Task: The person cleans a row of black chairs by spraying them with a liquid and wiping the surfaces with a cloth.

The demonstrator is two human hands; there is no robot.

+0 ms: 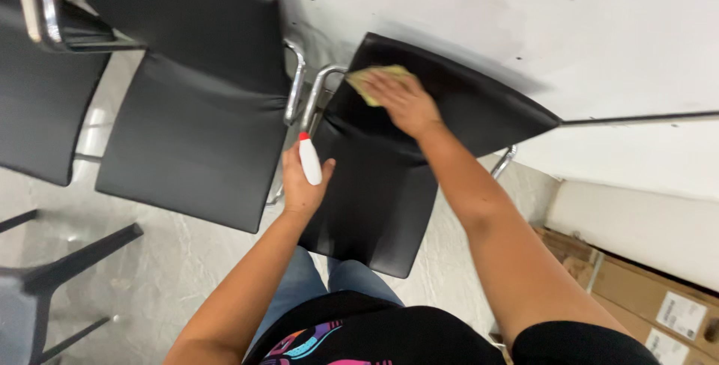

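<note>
Head view, looking straight down over the person's own arms. Right hand (404,101) lies flat on a yellow cloth (374,79), fingers spread, palm pressing it against the upper backrest of a black padded chair (374,208) near the top left corner. Grip here is a flat press, not a pinch; fingers are not curled round the cloth. Left hand (303,181) is closed round a white spray bottle (309,159) with a red nozzle tip, held upright just above the chair's seat, at its left edge, nozzle pointing away from the body.

Chrome frame tube (318,88) runs beside the cloth. A second black chair (195,118) stands just to the left, frames nearly touching. White wall (524,20) behind; cardboard boxes (651,297) at lower right; pale floor (172,260) below.

Judgement on doing the wipe well: keep the palm flat so the cloth stays spread, work in overlapping passes from the top edge downward, and follow the seam where backrest meets seat, since dirt would likely collect there. Bottle is best kept clear of the cloth's path. Whether the vinyl is wet cannot be told from this view.
</note>
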